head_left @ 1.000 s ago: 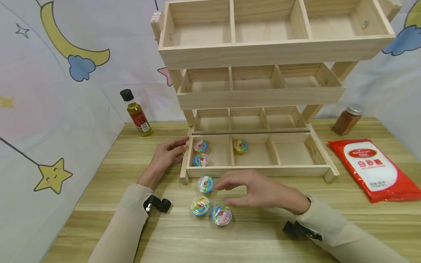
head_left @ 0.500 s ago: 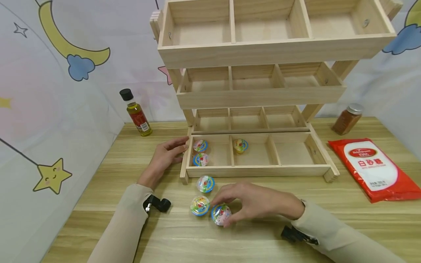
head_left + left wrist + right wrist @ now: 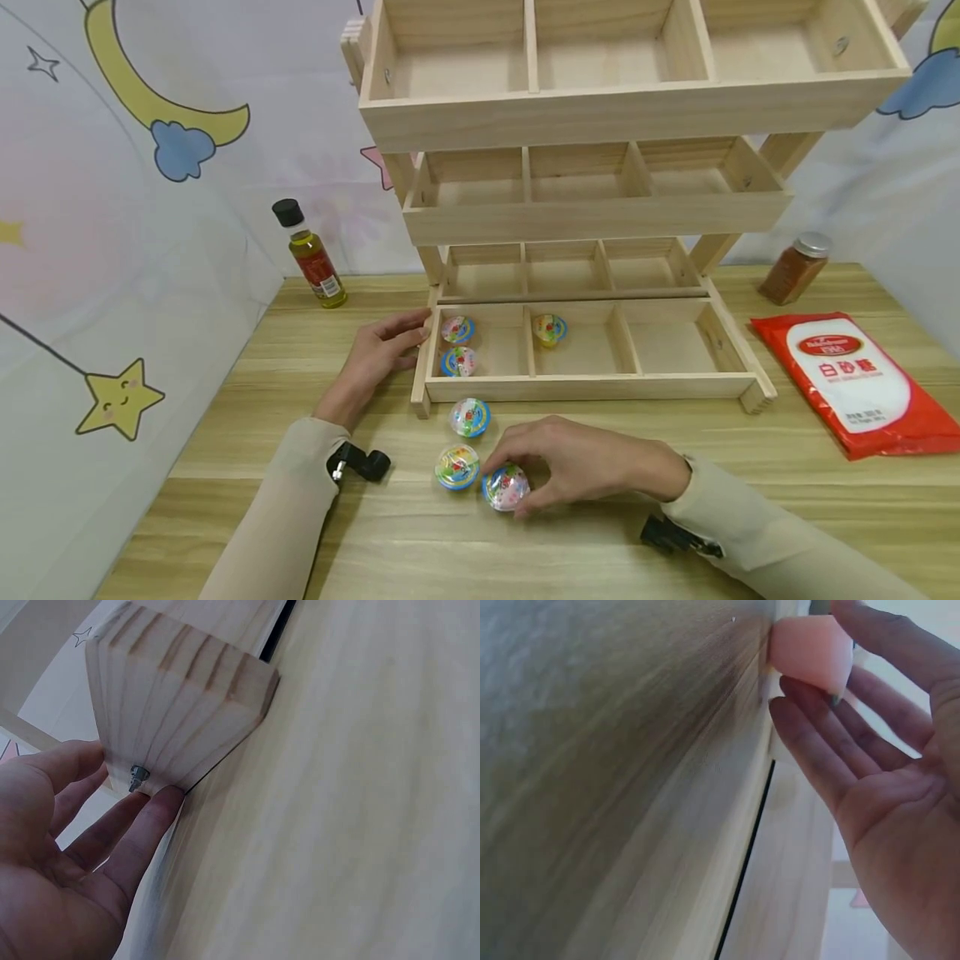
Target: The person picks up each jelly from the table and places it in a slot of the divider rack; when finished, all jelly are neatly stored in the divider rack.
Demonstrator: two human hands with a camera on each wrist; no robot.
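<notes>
My right hand has thumb and fingers on opposite sides of a small jelly cup with a pink-and-blue printed lid; its pink body shows between the fingers in the right wrist view. With fingertips against the end of the bottom tray, my left hand rests on the left side of the wooden rack. The wrist view has these fingers around a screw in the end board. Two other jelly cups, one yellow-green and one blue-rimmed, sit on the table.
In the bottom tray, two jelly cups lie in the left compartment and one yellow cup in the middle. An oil bottle stands back left. At right are a spice jar and a red-and-white sugar bag.
My right hand has come down toward the front of the table, from beside the blue-rimmed cup to the pink-lidded jelly cup, and its fingers now pinch it. The left hand stays put.
</notes>
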